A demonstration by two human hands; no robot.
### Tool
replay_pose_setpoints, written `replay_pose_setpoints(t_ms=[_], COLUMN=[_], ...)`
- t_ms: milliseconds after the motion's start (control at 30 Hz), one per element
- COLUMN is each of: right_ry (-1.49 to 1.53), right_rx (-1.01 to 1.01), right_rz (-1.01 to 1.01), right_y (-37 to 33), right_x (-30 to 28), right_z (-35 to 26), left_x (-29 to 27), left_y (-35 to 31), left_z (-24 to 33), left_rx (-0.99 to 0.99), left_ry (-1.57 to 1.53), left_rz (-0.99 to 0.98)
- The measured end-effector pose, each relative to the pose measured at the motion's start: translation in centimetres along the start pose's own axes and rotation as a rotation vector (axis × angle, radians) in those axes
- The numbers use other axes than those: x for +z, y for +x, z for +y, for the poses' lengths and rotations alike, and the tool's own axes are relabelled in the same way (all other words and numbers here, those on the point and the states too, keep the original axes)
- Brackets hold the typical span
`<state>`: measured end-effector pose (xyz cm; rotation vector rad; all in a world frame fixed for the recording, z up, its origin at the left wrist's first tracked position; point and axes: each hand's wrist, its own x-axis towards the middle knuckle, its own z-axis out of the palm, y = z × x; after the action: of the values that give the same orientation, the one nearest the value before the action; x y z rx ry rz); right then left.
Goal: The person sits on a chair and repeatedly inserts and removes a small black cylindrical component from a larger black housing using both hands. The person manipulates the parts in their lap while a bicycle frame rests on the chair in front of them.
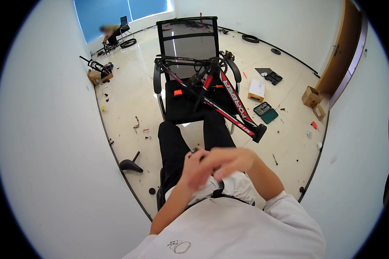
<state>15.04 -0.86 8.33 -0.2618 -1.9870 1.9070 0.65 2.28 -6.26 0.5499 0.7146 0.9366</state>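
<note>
Over my lap, my left hand (194,170) is raised with its fingers curled around a small dark piece that I cannot make out. My right hand (233,159) crosses just in front of it, smeared by motion, so its fingers do not read clearly. Beyond my knees a black and red bicycle frame (239,105) rests across a black mesh-backed chair (183,108), its head tube end hanging past the seat at the right. A small orange thing (178,93) sits on the seat beside the frame.
Right floor: a green tool case (270,115), a white-topped wooden stool (257,90), a black case (273,78) and cardboard boxes (311,96). Left floor: a bicycle saddle (131,165) and loose small parts. Another person (111,32) bends over at the far left, near a tyre (128,43).
</note>
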Motion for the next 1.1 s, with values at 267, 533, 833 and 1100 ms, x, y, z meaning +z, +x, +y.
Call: replay_pose_setpoints(t_ms=[267, 533, 833, 1100], right_ry=[-0.11, 0.135, -0.587, 0.091], right_rx=[0.24, -0.253, 0.312, -0.047], right_rz=[0.478, 0.17, 0.188, 0.66], right_y=[-3.0, -0.9, -0.8, -0.6], right_x=[-6.5, -2.8, 1.8, -5.8], right_z=[8.9, 0.3, 7.4, 4.1], left_x=[3.8, 2.1, 2.5, 5.3], left_y=[-3.8, -1.5, -2.8, -5.4], left_z=[5.5, 1.5, 6.9, 4.9], left_rx=[0.091, -0.045, 0.075, 0.026], left_ry=[-0.008, 0.022, -0.04, 0.17], left_rz=[-0.128, -0.129, -0.07, -0.288])
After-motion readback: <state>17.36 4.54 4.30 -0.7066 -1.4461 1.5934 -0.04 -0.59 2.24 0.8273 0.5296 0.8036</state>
